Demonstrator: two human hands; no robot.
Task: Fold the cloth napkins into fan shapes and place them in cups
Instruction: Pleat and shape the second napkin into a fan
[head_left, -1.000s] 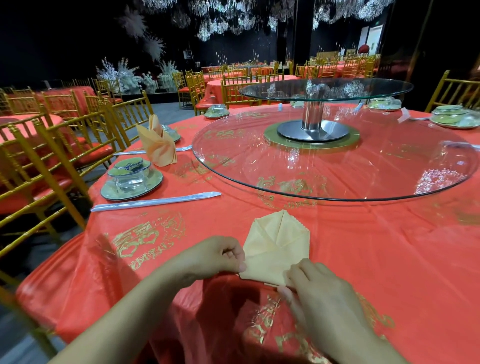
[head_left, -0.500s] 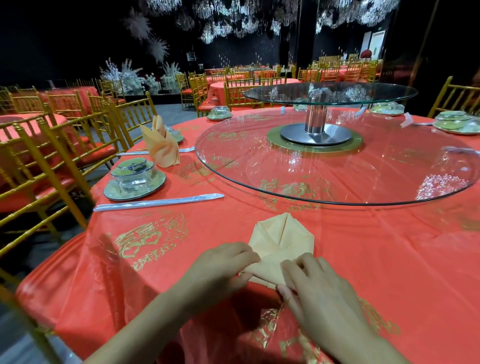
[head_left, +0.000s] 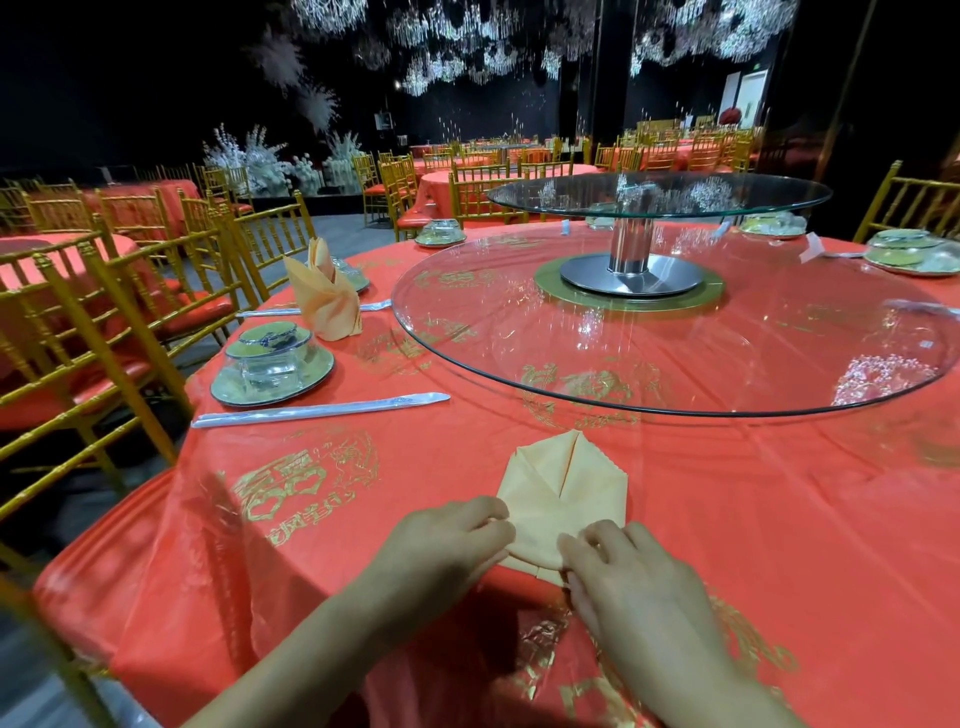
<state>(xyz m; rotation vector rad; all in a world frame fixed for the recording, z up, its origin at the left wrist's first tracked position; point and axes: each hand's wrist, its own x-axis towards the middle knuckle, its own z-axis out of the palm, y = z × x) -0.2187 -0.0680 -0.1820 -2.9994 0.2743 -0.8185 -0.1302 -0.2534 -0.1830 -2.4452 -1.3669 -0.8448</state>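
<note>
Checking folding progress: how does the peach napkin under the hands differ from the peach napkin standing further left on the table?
The peach cloth napkin under the hands lies flat, pointed, mid-fold, with the left hand and right hand on it. The standing peach napkin is upright, finished, untouched. Both share the same colour.

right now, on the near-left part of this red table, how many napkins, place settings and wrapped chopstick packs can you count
Napkins: 2, the flat napkin under the left hand and right hand, and the standing folded napkin.
Place settings: 2, the near setting and one partly hidden behind the standing napkin.
Wrapped chopstick packs: 2, near pack, far pack.
Total: 6
</note>
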